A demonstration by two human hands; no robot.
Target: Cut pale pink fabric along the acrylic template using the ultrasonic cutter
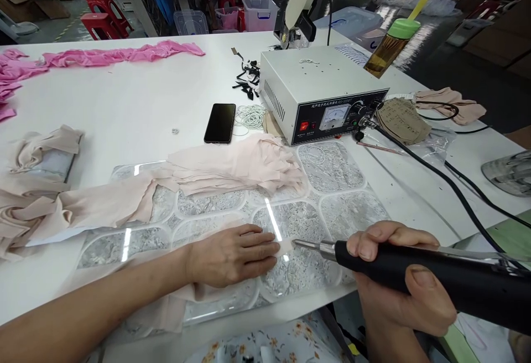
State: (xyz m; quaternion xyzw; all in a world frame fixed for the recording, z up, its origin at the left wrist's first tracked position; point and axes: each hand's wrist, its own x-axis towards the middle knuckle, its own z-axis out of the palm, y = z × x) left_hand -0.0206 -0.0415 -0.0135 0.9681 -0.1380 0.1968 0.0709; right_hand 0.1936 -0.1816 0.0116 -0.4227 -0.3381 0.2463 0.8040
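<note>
My left hand (234, 255) lies flat, fingers stretched out, pressing a strip of thin pale pink fabric (285, 247) onto a glossy marble-patterned mat (290, 283). A little of the strip sticks out past the fingertips. My right hand (398, 274) is wrapped round the black body of an ultrasonic welding handpiece (381, 258). Its pointed metal tip is at the end of that strip; whether they touch, I cannot tell. Above my left hand, a layered stack of pale pink fabric pieces (244, 164) is spread on the mat. More pale fabric (89, 202) trails off to the left.
A grey ultrasonic control box (323, 86) stands at the back right, its black cable (440, 177) running to the handpiece. Around it are a phone (219, 123), coiled elastic cord (250, 117), black scraps (249, 78), a tea bottle (390, 47) and a glass jar (510, 172). Pink fabric (124, 56) lies at the far left.
</note>
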